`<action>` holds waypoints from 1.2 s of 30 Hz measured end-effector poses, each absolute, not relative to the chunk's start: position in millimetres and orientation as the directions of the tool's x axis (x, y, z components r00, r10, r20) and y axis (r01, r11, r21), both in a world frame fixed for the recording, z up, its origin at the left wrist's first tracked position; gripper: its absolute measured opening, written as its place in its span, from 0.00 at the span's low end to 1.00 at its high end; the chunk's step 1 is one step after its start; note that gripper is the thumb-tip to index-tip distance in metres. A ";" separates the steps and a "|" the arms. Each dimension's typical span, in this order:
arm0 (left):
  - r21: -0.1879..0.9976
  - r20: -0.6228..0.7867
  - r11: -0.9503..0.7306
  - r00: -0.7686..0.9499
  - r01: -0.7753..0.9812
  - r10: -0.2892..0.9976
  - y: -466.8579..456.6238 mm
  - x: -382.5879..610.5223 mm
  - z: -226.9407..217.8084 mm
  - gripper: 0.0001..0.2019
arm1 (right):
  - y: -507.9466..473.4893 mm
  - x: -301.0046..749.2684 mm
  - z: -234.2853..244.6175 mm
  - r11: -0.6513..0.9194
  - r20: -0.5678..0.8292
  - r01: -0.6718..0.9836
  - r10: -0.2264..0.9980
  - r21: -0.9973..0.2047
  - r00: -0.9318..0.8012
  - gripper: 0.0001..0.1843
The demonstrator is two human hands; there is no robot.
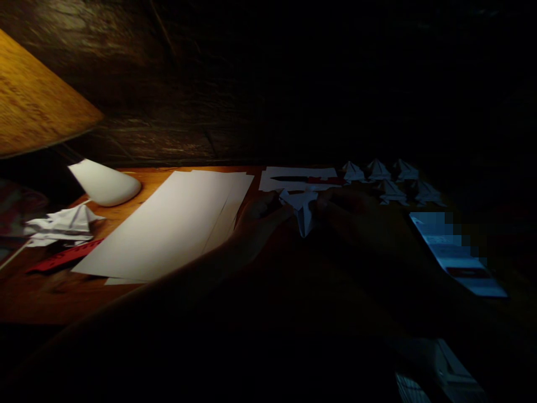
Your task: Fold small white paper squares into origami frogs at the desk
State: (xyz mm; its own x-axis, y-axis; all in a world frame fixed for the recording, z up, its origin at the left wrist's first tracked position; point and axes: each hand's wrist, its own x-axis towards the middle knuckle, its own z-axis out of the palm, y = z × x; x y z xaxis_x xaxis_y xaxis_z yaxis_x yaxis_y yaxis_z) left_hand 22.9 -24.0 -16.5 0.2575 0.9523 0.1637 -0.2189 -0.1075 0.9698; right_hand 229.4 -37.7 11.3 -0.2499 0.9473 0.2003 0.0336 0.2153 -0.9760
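Observation:
The scene is very dark. My left hand (258, 211) and my right hand (348, 210) meet over a small folded white paper piece (302, 210) near the middle of the wooden table (146, 174). Both hands pinch it from either side, the left at its left edge, the right at its right edge. Just behind it lies a white sheet (293, 178) with a dark-bladed, red-handled cutter (310, 179) on top.
A stack of plain white sheets (168, 226) lies to the left. Crumpled folded papers (62, 224), a red ruler (62, 256) and a white lamp base (104, 183) sit far left. Several finished folded paper figures (388, 179) stand at the back right. A lit phone screen (455, 252) glows on the right.

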 end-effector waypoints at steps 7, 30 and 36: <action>0.980 0.163 -0.131 0.236 -0.148 0.958 -23.8 22.3 -21.4 0.13 | -32.5 230.6 4.7 0.289 0.273 0.041 0.934 -0.956 -0.229 0.13; 0.940 0.049 0.061 0.311 -0.336 0.949 -26.7 26.3 -12.6 0.12 | -38.1 227.0 6.0 0.196 0.146 0.126 0.933 -0.972 -0.330 0.09; 0.927 0.012 0.098 0.289 -0.363 0.957 -23.3 20.9 -13.2 0.16 | -30.3 236.2 7.8 0.242 0.187 0.189 0.945 -0.952 -0.268 0.07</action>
